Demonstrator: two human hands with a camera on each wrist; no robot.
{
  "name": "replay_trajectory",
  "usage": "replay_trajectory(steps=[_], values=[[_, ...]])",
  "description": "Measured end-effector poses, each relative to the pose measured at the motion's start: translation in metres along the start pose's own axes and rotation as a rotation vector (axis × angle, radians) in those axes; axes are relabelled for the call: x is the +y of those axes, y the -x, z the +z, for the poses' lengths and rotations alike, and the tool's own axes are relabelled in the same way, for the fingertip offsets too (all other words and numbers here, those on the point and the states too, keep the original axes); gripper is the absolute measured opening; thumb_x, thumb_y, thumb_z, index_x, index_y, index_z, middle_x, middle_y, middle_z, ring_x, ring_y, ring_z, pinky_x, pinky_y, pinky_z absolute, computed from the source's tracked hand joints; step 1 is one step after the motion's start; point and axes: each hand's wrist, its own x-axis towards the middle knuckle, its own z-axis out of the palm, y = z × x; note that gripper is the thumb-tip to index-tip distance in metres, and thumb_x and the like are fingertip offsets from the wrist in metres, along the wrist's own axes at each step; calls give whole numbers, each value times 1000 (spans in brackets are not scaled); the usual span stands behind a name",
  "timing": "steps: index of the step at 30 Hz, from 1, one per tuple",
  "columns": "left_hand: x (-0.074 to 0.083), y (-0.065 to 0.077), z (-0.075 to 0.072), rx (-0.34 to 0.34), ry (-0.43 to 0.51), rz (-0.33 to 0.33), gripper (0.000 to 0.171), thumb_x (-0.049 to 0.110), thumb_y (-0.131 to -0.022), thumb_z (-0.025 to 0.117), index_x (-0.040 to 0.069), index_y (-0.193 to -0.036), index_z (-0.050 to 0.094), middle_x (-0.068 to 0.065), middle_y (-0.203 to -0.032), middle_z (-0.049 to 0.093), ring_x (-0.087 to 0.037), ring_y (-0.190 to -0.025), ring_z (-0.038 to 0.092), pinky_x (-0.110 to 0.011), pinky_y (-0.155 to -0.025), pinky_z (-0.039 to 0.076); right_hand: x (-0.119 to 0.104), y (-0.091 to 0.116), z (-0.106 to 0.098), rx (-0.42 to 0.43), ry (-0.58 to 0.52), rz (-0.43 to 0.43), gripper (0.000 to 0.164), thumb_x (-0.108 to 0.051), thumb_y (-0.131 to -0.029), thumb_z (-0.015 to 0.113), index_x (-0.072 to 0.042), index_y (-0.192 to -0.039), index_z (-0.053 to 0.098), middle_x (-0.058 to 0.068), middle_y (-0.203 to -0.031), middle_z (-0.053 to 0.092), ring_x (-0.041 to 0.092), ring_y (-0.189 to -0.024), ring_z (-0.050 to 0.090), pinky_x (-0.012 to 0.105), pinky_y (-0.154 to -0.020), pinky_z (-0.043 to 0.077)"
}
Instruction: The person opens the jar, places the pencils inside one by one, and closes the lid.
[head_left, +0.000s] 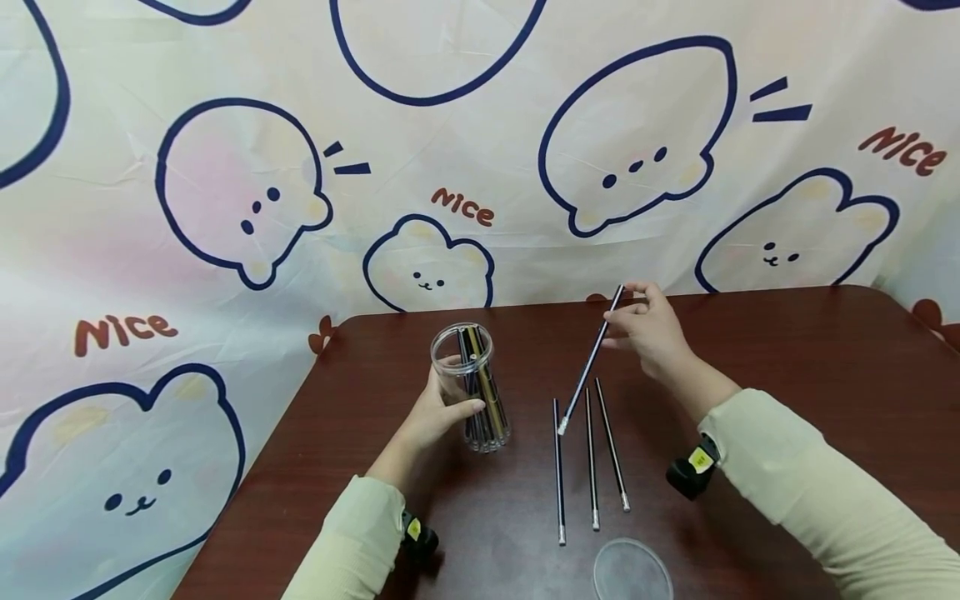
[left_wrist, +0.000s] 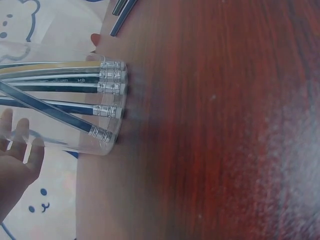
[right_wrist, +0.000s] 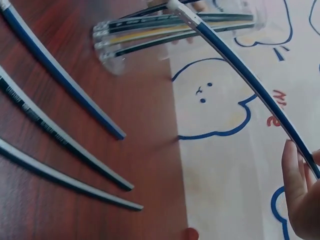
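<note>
A clear plastic jar holding several pencils is gripped by my left hand, thumb across its front. The pencils inside are dark and yellow, their metal eraser ends at the jar's bottom. My right hand pinches a blue striped pencil by its upper end; in the right wrist view that pencil slants with its white eraser away from the fingers. Below it, three pencils lie side by side on the table, erasers toward me.
A round clear lid lies at the near edge of view on the dark wooden table. Behind the table hangs a pale cloth printed with cartoon bears. Both wrists carry small black cameras.
</note>
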Motion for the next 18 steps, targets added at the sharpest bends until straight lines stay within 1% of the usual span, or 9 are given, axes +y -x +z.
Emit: replay_trajectory(steps=[4,8,11,15,18], values=[[-1,0,1,2,-16,3,70,7,-74,65,13,-128,21,-17,-116,44,-23,-94,51,-34,-82,37,-10,0,6,39,-89,16,50,2,-82,51,-9,-124,25,9,-83,44,11,-60,56,29,-61,48],[1,0,1,-1,-2,-5,69,5,-74,64,12,-127,21,-17,-117,43,-23,-96,50,-34,-83,36,-22,2,11,44,-178,18,49,2,-83,51,-11,-121,23,9,-82,46,13,-61,56,30,-62,48],[1,0,1,-6,15,-9,69,3,-74,64,11,-127,21,-18,-117,44,-24,-97,50,-34,-84,36,-32,3,15,60,-195,17,48,2,-83,51,-12,-119,23,10,-82,47,13,-61,56,30,-62,48],[-1,-1,0,-9,9,-5,70,5,-74,65,13,-128,21,-17,-117,45,-23,-97,50,-35,-84,36,-44,2,21,86,-223,3,47,2,-83,50,-12,-118,23,10,-83,45,14,-61,55,30,-62,48],[-1,-1,0,-7,9,-5,70,6,-74,65,12,-128,21,-16,-118,44,-24,-99,49,-36,-85,35,-51,2,28,93,-269,-14,47,4,-83,50,-11,-117,22,11,-85,42,14,-62,55,29,-61,48]])
